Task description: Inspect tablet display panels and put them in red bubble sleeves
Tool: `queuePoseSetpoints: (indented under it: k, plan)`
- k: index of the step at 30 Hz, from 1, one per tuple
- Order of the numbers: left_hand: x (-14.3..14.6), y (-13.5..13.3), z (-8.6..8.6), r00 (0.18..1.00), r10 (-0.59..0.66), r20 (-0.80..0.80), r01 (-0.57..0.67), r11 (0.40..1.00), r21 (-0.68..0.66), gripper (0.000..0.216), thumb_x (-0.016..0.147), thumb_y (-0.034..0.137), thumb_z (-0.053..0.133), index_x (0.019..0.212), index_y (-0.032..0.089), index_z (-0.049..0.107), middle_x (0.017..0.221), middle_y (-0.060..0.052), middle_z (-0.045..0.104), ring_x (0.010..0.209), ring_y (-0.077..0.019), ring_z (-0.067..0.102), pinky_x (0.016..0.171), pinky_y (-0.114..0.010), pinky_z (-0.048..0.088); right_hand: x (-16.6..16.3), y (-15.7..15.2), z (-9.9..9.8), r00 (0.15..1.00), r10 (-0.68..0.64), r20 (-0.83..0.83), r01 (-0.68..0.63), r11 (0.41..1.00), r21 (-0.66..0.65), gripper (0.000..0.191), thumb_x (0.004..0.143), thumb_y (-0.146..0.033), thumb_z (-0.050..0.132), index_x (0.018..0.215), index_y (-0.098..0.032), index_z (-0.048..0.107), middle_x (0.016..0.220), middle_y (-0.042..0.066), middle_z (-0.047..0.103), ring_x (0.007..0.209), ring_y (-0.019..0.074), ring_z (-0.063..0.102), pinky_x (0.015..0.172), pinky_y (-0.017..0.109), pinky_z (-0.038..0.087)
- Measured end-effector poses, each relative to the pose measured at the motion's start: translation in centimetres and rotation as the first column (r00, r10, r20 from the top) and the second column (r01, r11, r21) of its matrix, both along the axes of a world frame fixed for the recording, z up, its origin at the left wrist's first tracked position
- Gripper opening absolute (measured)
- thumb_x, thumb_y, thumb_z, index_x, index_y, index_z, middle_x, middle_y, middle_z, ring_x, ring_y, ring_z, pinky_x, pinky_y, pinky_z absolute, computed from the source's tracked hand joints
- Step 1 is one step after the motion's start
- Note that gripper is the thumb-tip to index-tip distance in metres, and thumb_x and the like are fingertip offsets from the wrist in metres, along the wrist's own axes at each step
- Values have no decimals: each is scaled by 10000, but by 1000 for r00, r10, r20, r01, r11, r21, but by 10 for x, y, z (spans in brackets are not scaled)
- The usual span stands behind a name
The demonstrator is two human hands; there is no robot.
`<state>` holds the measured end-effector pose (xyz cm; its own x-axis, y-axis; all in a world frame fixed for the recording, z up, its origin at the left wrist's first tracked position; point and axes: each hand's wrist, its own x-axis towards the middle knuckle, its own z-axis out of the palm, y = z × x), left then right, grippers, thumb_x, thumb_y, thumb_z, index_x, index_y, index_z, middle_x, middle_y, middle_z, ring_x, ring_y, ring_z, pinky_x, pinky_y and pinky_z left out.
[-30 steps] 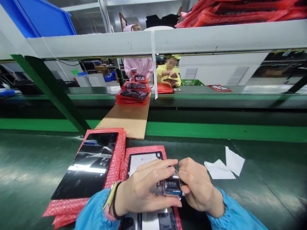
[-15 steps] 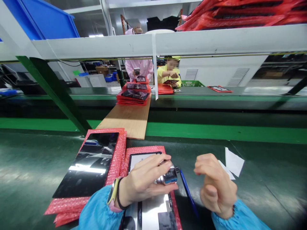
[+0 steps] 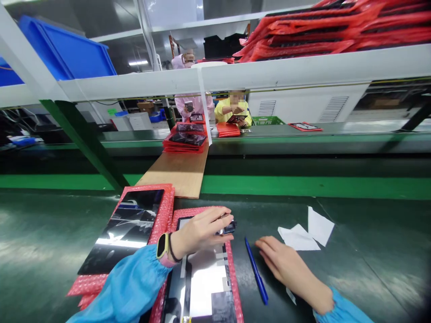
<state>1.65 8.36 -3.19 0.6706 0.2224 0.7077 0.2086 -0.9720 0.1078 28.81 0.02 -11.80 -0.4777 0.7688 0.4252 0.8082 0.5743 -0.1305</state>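
Observation:
My left hand [image 3: 202,229] is closed around a small shiny silver-and-black object [image 3: 228,226], whose kind I cannot make out. It is held above the upper end of a flat panel [image 3: 205,273] with a white and grey back. That panel rests on red bubble wrap [image 3: 235,287]. My right hand [image 3: 286,264] is palm down at the bench, its fingers stretched out, holding nothing that shows. Left of its fingertips lies a blue pen [image 3: 256,271]. A small white scrap [image 3: 291,296] peeks out beneath the right hand.
Left of my arm, a black glossy panel [image 3: 131,229] lies on stacked red bubble wrap. White paper pieces [image 3: 299,237] are beyond my right hand. A wooden board [image 3: 177,168] bridges to the far bench, where stacked red-wrapped panels [image 3: 185,141] stand near two people. A shelf [image 3: 269,72] crosses overhead.
My right hand has come down from the air to the bench, fingers now extended. My left hand, still with the silver-and-black object, is slightly farther up the panel. The view has shifted.

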Motion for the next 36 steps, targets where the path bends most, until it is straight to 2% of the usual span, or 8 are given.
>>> queuePoseSetpoints:
  k: [3,6,14,22,25,30,33,36]
  plan:
    - [11,7,-9,997,-5,-73,-1,996,-85,305,871,326,616,1132,168,621,1082,-165,698,1026,-241,670,911,-342,550,-4,-6,-16,973,80,215,-99,992,78,467,852,27,368,1223,-179,564,1258,128,633,935,230,672,718,354,578]
    - [24,16,-19,989,-17,-146,-14,977,-211,333,859,330,628,1157,182,622,1149,-151,674,1067,-240,648,936,-343,530,-9,-9,-20,955,134,263,-173,977,129,364,876,14,398,1124,-136,619,1267,128,642,863,238,665,654,365,575]
    - [86,55,-47,962,-39,-272,-122,826,-550,926,676,258,807,1459,194,317,1084,-80,639,986,-214,600,913,-358,504,-6,-13,-25,951,289,106,-305,936,179,270,968,-90,380,994,-147,642,952,103,728,789,178,640,676,286,541]
    - [120,61,-59,961,-99,-258,-118,697,-708,961,582,65,789,1435,202,369,1166,-93,596,1104,-261,559,1002,-430,420,-2,-12,-24,956,227,-184,-192,962,192,238,934,-94,382,826,-192,569,836,74,673,655,157,598,554,257,481]
    - [93,46,-36,986,-27,-162,-105,654,-749,1061,539,188,858,1452,194,320,1398,-148,459,1298,-303,425,1113,-444,298,-7,-12,-16,914,84,-396,-48,994,100,175,929,-149,450,769,-210,486,800,54,586,634,147,570,556,252,475]
    - [-11,4,4,965,255,-57,-180,492,-852,439,828,345,625,1229,204,517,1210,-93,589,1125,-226,560,1031,-377,389,-32,-11,8,750,-65,-658,-76,980,-184,303,1023,-290,171,944,-225,456,792,17,542,533,113,544,495,232,471]
    - [-71,-22,2,918,384,-98,-222,292,-930,246,790,330,637,978,178,589,897,-53,639,882,-203,623,820,-333,493,-56,-11,21,540,-164,-826,-380,828,-412,557,991,-503,52,1040,-206,520,683,5,555,468,121,497,433,237,421]
    - [-109,-45,-12,879,449,-161,-233,110,-966,257,715,327,710,894,163,626,793,-40,653,790,-195,629,774,-324,503,-84,-14,28,460,-273,-845,-541,668,-511,585,923,-656,280,929,-181,622,685,39,619,535,136,530,516,257,443]
